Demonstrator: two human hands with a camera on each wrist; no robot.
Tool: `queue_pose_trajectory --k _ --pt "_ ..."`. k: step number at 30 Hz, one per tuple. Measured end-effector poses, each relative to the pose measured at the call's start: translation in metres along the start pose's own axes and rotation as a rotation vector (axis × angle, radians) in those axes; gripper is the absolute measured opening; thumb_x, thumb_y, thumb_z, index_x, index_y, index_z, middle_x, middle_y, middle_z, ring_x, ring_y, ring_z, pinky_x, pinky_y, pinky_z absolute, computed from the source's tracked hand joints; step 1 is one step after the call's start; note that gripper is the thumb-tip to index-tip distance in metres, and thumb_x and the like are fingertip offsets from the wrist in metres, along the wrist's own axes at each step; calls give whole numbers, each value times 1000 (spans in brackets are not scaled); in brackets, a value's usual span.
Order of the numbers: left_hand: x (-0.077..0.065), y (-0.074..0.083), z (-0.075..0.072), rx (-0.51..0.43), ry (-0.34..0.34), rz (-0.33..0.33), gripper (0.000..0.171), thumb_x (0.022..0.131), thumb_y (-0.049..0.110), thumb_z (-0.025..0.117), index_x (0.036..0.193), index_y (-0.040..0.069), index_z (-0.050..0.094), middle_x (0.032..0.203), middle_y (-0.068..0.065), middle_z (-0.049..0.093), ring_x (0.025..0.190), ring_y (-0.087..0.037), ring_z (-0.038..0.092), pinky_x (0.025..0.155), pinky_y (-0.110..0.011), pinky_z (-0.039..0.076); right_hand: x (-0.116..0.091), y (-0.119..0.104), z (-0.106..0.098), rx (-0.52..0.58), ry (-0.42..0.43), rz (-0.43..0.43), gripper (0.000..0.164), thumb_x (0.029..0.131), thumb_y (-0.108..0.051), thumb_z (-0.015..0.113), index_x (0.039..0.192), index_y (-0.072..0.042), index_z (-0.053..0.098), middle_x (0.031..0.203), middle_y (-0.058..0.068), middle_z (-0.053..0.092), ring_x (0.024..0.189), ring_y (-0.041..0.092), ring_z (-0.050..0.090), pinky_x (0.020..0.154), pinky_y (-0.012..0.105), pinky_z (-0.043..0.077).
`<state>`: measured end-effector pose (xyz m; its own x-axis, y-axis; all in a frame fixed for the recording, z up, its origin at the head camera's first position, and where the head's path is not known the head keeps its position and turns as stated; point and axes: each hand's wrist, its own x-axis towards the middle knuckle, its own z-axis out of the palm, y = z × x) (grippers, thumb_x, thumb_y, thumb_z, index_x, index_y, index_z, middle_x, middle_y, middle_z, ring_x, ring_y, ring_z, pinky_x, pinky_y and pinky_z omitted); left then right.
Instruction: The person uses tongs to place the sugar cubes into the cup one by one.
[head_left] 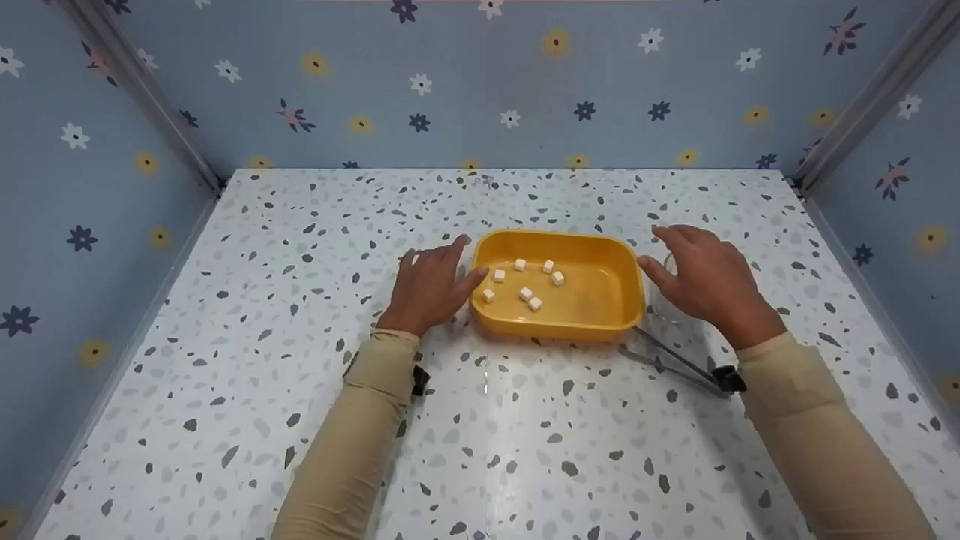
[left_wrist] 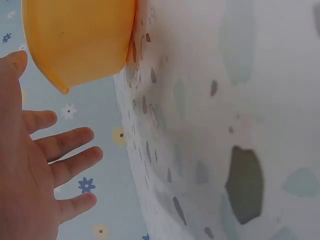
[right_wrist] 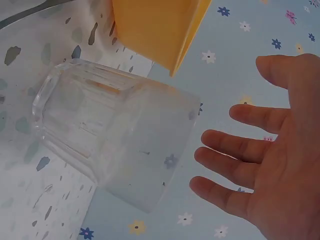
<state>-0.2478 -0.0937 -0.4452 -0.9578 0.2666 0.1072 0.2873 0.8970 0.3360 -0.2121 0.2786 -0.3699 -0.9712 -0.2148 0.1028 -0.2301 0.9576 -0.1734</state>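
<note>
A yellow rectangular tray point(head_left: 592, 304) sits on the table with several small white cubes point(head_left: 526, 293) scattered over its left and middle part. My left hand point(head_left: 426, 289) is at the tray's left end, its thumb overlapping the rim in the head view and its fingers spread. At the right end hovers my right hand point(head_left: 709, 277), fingers extended and holding nothing, thumb tip close to the rim. Beneath and beside that hand stands a clear glass point(right_wrist: 110, 130), partly hidden by the hand in the head view.
Thin metal tongs point(head_left: 675, 356) lie at the tray's front right corner, close to my right wrist. The white speckled table point(head_left: 480, 450) is bordered by blue flowered panels point(head_left: 495, 82) at the back and both sides.
</note>
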Motion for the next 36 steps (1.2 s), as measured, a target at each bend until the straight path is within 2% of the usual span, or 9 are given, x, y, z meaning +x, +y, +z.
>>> queue_pose_trajectory --k 4,9,13,16,21,25,36 --pt "0 -1 4 -9 11 14 70 102 59 38 156 15 37 134 -15 62 122 -33 57 108 -54 35 -1 1 4 3 50 -16 52 98 -39 63 137 -4 58 138 22 56 122 44 53 99 63 43" --pt "-1 -2 9 -59 -3 7 66 104 54 40 155 12 39 131 -15 63 119 -33 59 104 -50 42 -3 3 9 21 63 -63 45 97 -33 66 131 -3 64 130 21 62 117 41 58 96 60 47" --pt "-3 -1 13 -155 -24 -39 65 104 53 40 156 13 38 135 -12 62 127 -31 54 109 -49 39 -6 3 10 34 61 -86 43 96 -32 66 128 -2 65 129 20 63 117 40 58 95 59 48" --pt "-5 1 15 -244 -46 -80 67 104 52 42 159 16 31 141 -9 58 132 -31 50 111 -49 36 -9 3 11 39 58 -96 42 96 -31 67 126 -2 66 129 21 63 119 41 57 95 60 48" --pt "-6 8 17 -357 -82 -124 73 102 52 46 163 24 16 157 -6 39 140 -28 41 115 -46 31 -14 2 14 62 61 -88 40 95 -29 67 125 -2 67 128 21 63 119 39 57 95 59 49" --pt "-6 11 19 -419 -92 -143 73 102 50 47 163 29 11 163 -3 28 144 -24 35 116 -44 29 -16 2 17 69 83 -96 38 95 -28 68 123 -2 67 126 19 64 117 38 58 92 61 49" --pt "-6 12 24 -515 -87 -157 73 103 46 48 163 28 11 158 -2 36 132 -19 49 112 -39 37 -20 1 23 62 99 -136 37 94 -27 69 120 -1 69 125 18 64 119 37 57 97 57 48"
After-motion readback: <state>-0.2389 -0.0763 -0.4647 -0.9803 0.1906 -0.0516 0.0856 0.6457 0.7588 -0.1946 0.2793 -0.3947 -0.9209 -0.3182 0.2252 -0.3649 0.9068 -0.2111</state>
